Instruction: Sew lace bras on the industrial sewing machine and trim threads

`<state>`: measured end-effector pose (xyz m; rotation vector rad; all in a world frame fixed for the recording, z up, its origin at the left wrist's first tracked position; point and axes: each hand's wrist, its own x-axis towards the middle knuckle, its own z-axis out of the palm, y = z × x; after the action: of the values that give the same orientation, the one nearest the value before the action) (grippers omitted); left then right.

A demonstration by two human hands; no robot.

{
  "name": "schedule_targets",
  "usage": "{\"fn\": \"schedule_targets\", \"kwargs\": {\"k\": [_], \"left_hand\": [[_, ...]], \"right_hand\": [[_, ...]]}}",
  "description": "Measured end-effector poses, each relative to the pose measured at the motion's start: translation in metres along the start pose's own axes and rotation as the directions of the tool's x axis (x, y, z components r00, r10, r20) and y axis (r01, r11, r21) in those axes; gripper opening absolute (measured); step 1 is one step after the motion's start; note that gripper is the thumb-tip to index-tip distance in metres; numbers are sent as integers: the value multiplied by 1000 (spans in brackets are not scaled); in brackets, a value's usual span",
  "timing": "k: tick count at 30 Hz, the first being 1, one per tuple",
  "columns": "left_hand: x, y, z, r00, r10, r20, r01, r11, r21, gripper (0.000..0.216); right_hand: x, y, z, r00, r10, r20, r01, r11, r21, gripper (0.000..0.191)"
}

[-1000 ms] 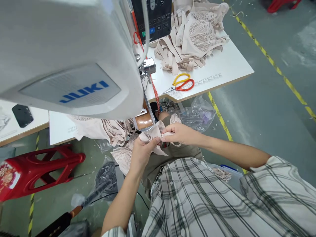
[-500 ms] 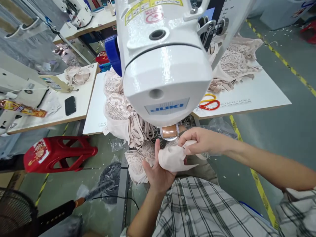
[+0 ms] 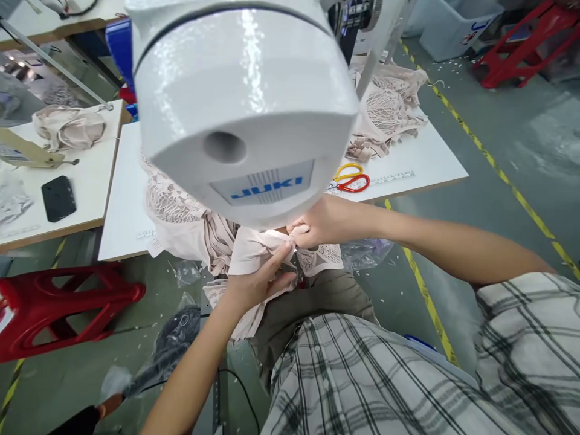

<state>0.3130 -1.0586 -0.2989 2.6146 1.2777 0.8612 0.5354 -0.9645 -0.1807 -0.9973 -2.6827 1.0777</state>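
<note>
A white sewing machine (image 3: 254,90) marked JUKI hangs over my hands and hides its needle area. Just below its head, my right hand (image 3: 321,220) pinches a pale pink bra (image 3: 248,249) by a bunched bit of its cloth. My left hand (image 3: 260,279) lies over the same bra from the near side, thumb and fingers closed on its edge close to the right fingertips. Part of a lace cup (image 3: 321,258) shows below my right hand, above my lap. More lace bras (image 3: 174,202) are heaped to the left, their straps bunched together.
Scissors (image 3: 352,183) with red and yellow handles lie on the white table (image 3: 435,160) at right, before another bra pile (image 3: 385,106). A phone (image 3: 58,198) rests on the left table. A red stool (image 3: 67,308) stands at lower left.
Both hands have brought the bra up under the machine head. My left hand has gone from spread fingers to gripping the cloth. The view has moved closer to the machine.
</note>
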Motion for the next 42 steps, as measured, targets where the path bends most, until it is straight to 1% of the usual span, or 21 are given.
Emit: {"fn": "schedule_targets", "kwargs": {"k": [3,6,7,8,9,11,13,15,18,22,24,25,26,29,31,33,34,36,38,40,42], "left_hand": [[1,-4,3,1000,-13,-14,13,1000,-2,50],[2,3,0,999,-22,-29,23,999,35,55],[2,7,-1,999,-38,-30,39,998,39,57],[3,12,-3,997,-71,-26,72,997,40,59],[4,17,-5,994,-110,-22,110,993,39,59],[7,28,-9,981,-196,-13,196,980,23,53],[12,37,-12,963,-268,3,268,963,-14,47],[16,44,-13,947,-321,21,322,944,-70,46],[19,49,-12,935,-352,34,354,927,-127,49],[20,52,-5,951,-310,-2,309,949,-70,49],[22,54,-3,957,-287,-42,286,958,-19,46],[23,55,-3,957,-286,-53,287,958,11,43],[24,57,-3,955,-293,-52,295,955,39,41],[25,61,-7,940,-341,-5,340,935,104,38],[23,60,-12,935,-355,14,352,930,102,39],[22,54,-20,938,-339,67,334,939,77,41],[22,50,-24,942,-315,113,309,949,64,42],[23,41,-31,951,-235,199,227,972,64,43],[27,35,-35,965,-165,203,143,983,118,42],[30,35,-35,974,-148,172,115,976,185,41],[31,41,-32,971,-189,147,153,962,224,39]], "right_hand": [[-1,1,-1,1000,5,7,-5,1000,-6,26],[-4,6,4,1000,7,-13,-7,1000,-24,22],[-6,10,8,999,-15,-51,14,1000,-25,17],[-8,14,13,992,-52,-113,49,998,-30,12],[-11,19,19,976,-102,-193,96,995,-42,11],[-15,30,32,912,-199,-360,181,980,-84,18],[-17,40,43,859,-243,-450,224,970,-98,17],[-17,45,48,848,-232,-476,236,970,-53,16],[-16,45,45,866,-175,-469,219,975,40,13],[-15,44,37,897,-125,-425,186,977,106,10],[-16,47,40,890,-144,-434,203,975,94,10],[-16,49,43,868,-171,-467,226,972,65,10],[-17,52,47,833,-215,-510,259,966,15,12],[-19,61,58,689,-412,-596,367,908,-204,19],[-19,65,62,619,-531,-579,409,847,-339,23],[-18,67,61,587,-589,-556,401,808,-432,22],[-17,66,59,586,-601,-544,387,797,-463,20],[-17,64,56,609,-593,-527,353,797,-490,18],[-19,61,56,645,-553,-528,327,824,-464,21],[-22,59,59,701,-461,-543,324,885,-333,23],[-24,60,65,783,-269,-561,304,952,-33,22]]}}
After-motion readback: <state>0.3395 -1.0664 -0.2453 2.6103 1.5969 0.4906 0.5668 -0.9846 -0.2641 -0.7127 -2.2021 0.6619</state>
